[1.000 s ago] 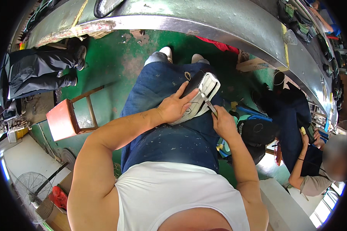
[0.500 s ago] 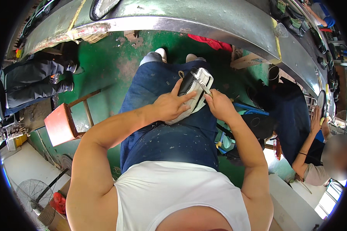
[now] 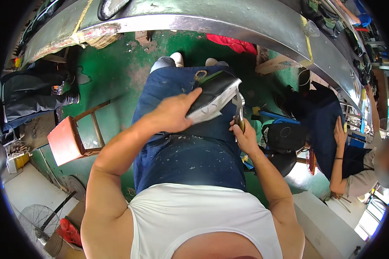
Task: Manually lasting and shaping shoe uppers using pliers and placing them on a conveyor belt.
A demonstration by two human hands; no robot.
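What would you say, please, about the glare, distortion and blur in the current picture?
Head view: bright glare runs along the metal bench edge, which bows with the fisheye distortion; head view: of the hands, the left hand looks slightly smeared, seemingly by motion, while the right hand looks crisper; head view: the picture's corners fall to black.

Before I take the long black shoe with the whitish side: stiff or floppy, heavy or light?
The shoe looks fairly stiff, with no visible sag beyond the left hand. Possibly light: that hand grips only its near end.
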